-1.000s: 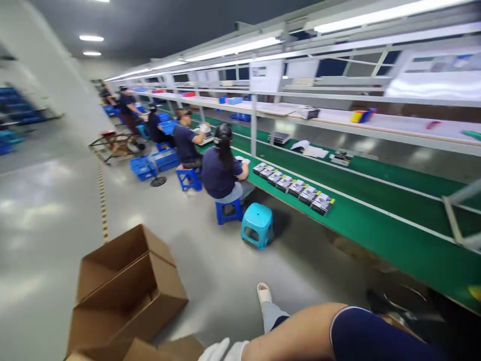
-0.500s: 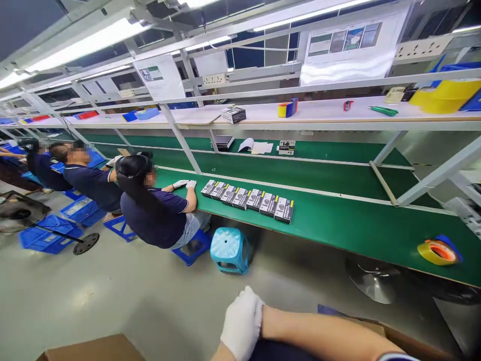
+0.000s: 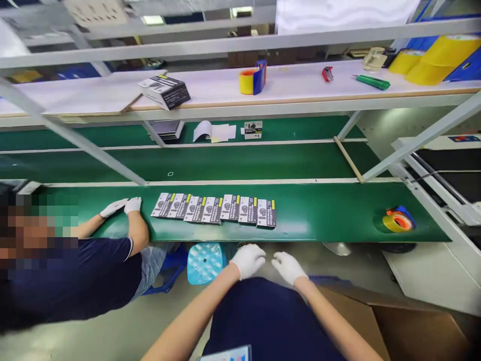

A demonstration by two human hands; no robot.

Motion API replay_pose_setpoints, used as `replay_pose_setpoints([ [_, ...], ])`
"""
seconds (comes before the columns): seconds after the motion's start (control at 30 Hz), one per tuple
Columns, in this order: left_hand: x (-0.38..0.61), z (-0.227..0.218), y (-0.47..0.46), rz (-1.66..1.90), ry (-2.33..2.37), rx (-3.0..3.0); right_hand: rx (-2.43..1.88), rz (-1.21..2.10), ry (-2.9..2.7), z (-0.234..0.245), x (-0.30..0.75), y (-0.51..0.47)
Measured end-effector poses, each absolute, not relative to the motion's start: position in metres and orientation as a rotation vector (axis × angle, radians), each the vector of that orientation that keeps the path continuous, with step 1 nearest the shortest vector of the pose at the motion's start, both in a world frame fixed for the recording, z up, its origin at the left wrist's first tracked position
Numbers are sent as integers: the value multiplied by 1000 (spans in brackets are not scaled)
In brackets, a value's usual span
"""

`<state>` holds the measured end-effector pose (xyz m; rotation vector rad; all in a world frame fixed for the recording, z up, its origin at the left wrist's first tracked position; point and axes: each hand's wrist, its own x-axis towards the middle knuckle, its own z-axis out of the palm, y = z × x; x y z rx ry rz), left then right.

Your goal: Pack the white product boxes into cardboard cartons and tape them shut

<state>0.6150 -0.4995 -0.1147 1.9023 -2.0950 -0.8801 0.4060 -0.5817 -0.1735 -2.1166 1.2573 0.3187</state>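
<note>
My left hand (image 3: 248, 261), in a white glove, hovers in front of the bench's near edge with its fingers loosely bent. Close to its right is my gloved right hand (image 3: 288, 267), fingers a little apart and pointing inward. Neither hand holds anything, and a small gap separates them. Just beyond them, several black-and-white printed boxes (image 3: 213, 210) lie in a slightly overlapping row on the green bench (image 3: 319, 210). The boxes have yellow-green corner marks.
A co-worker (image 3: 75, 281) sits at the left, gloved hands on the bench. A light-blue stool (image 3: 205, 263) stands below the edge. A tape roll (image 3: 397, 222) lies right; an open cardboard box (image 3: 413, 326) is beside me. The shelf holds another box (image 3: 164, 91) and a green cutter (image 3: 372, 81).
My view has turned right and come closer to the bench. My hands, which were together low in the view, have come apart and now reach forward side by side.
</note>
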Motion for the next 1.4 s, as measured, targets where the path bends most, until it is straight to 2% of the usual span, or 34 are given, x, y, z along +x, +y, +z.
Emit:
replay_pose_setpoints([
  [0.13, 728, -146, -578, -862, -2142, 2132, -1958, 335, 1491, -189, 410, -643],
  [0.27, 786, -177, -658, -904, -2273, 2108, -1849, 305, 1631, -209, 429, -674],
  [0.5, 787, -221, -728, -895, -2662, 1991, -1857, 127, 1679, -230, 490, -702],
  [0.7, 736, -229, -753, -819, -2761, 1985, -1880, 176, 1760, -229, 476, -740],
  [0.8, 706, -223, -760, -840, -2510, 2138, -1928, 204, 1780, -226, 455, -766],
  [0.97, 651, -218, -750, -902, -1341, 2711, -2064, 296, 1845, -229, 453, -796],
  [1.03, 626, -218, -750, -1015, -1097, 2774, -2084, 319, 1855, -232, 458, -805],
  [1.2, 585, -207, -772, -950, -1095, 2829, -1950, 199, 1716, -232, 428, -843],
  [1.33, 570, -193, -783, -822, -1396, 2650, -1623, 67, 1419, -230, 358, -888],
  [1.4, 562, -191, -783, -804, -1356, 2659, -1446, 22, 1360, -232, 325, -905],
])
